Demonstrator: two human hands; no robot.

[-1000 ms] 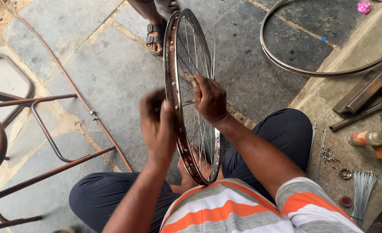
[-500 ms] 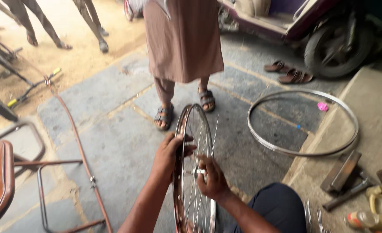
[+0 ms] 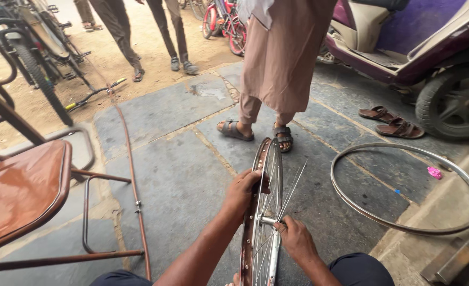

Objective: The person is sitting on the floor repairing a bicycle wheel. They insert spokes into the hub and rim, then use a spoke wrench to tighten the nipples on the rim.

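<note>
A bicycle wheel rim [image 3: 262,159] with thin metal spokes stands upright on edge in front of me, seen nearly edge-on. My left hand [image 3: 244,191] grips the rusty rim near its upper left side. My right hand [image 3: 296,239] is at the hub [image 3: 268,220], fingers pinched on a loose spoke [image 3: 292,186] that sticks up and to the right. Both forearms reach in from the bottom of the view.
A person in a tan robe and sandals [image 3: 283,136] stands just beyond the wheel. A bare metal rim [image 3: 404,190] lies on the stone floor at right, near a scooter [image 3: 430,58] and loose sandals [image 3: 390,121]. A brown metal chair [image 3: 22,190] is at left.
The view has tilted up from my lap to the street. My left hand now holds the rim's upper edge, and my right hand stays at the hub spokes.
</note>
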